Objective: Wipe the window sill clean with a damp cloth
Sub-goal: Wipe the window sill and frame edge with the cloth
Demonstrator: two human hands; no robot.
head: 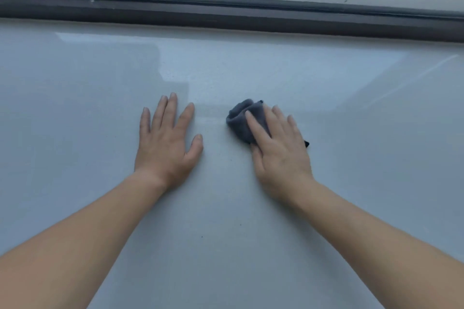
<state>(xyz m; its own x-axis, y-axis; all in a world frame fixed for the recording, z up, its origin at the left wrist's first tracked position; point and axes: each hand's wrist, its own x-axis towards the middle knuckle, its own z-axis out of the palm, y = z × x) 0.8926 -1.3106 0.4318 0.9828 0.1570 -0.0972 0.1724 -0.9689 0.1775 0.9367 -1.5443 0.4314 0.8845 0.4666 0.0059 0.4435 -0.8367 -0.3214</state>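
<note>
left arm: left forearm (82, 238) is reaching forward from the lower left corner, bare, wrist straight.
left hand: left hand (167, 143) is lying palm down on the window sill (226, 221), fingers straight and spread, thumb pointing toward the right hand; it is holding nothing.
right arm: right forearm (371, 238) is coming in from the lower right corner, bare, angled inward.
right hand: right hand (278, 148) is pressing down on the cloth (242, 120) with flat, straight fingers laid over it; the thumb is mostly hidden at the cloth's near edge.
cloth: dark grey and bunched up, it is sitting under the right hand's fingers and sticking out past the fingertips on the side toward the left hand; a small dark corner is poking out by the little-finger side.
sill: a pale grey surface is lying under both hands; a faint streak (211, 114) is showing between the left hand's fingers and the cloth.
specks: small dark specks (202, 236) are lying nearer than both wrists, between the forearms.
beyond fingertips: a dark window frame (226, 12) is running across, well past both hands.
</note>
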